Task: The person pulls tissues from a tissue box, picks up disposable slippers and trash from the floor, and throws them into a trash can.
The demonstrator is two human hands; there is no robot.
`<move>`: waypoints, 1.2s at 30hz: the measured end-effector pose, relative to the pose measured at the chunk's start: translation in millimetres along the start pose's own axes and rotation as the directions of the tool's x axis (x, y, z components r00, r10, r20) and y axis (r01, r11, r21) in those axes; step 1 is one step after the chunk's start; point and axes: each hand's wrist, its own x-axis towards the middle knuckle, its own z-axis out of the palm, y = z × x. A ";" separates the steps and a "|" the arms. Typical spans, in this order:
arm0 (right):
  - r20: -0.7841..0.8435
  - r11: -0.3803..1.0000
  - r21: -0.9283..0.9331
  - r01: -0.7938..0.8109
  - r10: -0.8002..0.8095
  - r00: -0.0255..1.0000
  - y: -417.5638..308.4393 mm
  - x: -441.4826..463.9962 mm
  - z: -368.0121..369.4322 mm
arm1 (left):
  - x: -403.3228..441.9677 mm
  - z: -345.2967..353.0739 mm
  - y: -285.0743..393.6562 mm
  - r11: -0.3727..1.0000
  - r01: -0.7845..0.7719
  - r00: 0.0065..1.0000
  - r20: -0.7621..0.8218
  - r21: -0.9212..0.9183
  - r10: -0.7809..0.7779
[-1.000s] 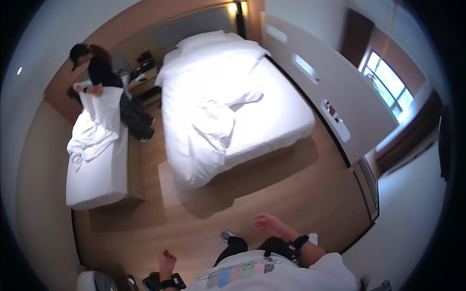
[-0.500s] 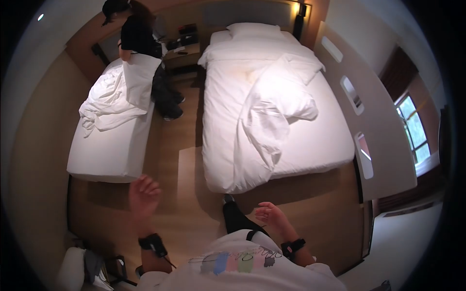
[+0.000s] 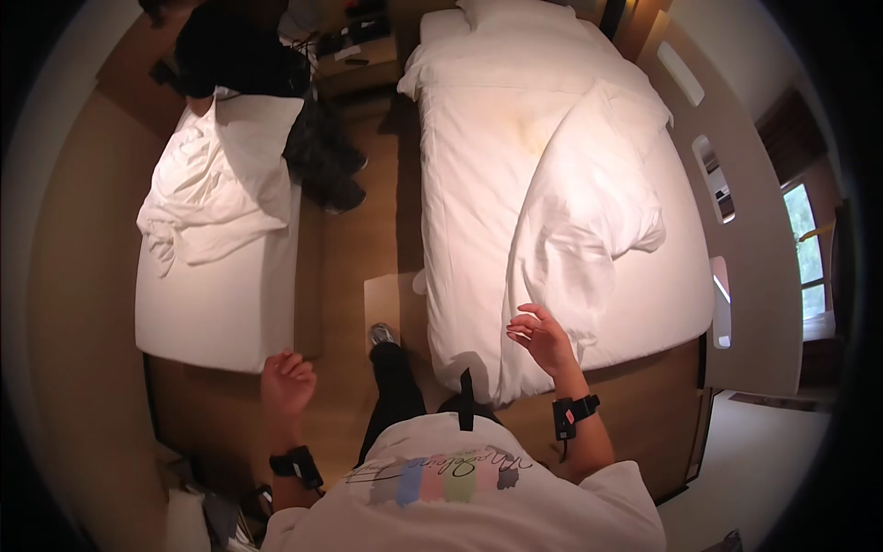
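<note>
My left hand [image 3: 289, 383] hangs in the air near the foot end of the small bed [image 3: 216, 317], its fingers loosely bent with nothing in them. My right hand [image 3: 544, 342] is raised over the near end of the large bed [image 3: 478, 230], fingers apart and holding nothing. Beside and beneath it in view lies a bunched white duvet [image 3: 589, 221], spread along the right half of the large bed. I cannot tell that either hand touches anything. Black straps with small devices sit on both my wrists.
Another person [image 3: 239, 55] in dark clothes bends over the small bed, by a crumpled white cover [image 3: 212, 198]. A bedside table [image 3: 354, 66] with small items stands between the beds. A pale panel with slots [image 3: 736, 239] runs along the right. Wooden floor [image 3: 345, 248] separates the beds.
I have stepped forward, so both beds appear nearer. My right hand has risen from low by my body to over the large bed's end. The other person leans further down.
</note>
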 end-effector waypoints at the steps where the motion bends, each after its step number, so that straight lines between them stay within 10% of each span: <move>1: -0.007 1.000 -0.003 0.014 -0.014 1.000 -1.9 20.2 4.0 | 12.6 -3.9 22.0 0.998 -0.055 0.995 -0.083 -0.020 0.053; 5: -0.183 0.993 0.067 0.097 -0.084 0.979 1.6 92.6 33.3 | 80.5 11.8 117.7 0.994 -0.109 0.955 -0.278 -0.006 0.103; 11: -0.307 0.977 0.165 0.134 -0.079 0.948 22.0 187.0 94.1 | 230.1 99.9 233.3 0.990 0.023 0.999 -0.031 0.140 -0.019; 22: -0.572 0.956 0.123 0.266 -0.151 0.806 -39.5 335.2 68.5 | 537.4 283.5 192.2 0.828 0.543 0.810 0.176 0.138 -0.560; 36: -0.377 0.966 0.002 0.257 -0.237 0.895 -297.1 687.8 16.5 | 882.0 420.6 245.1 0.927 0.372 0.905 0.201 0.058 -0.375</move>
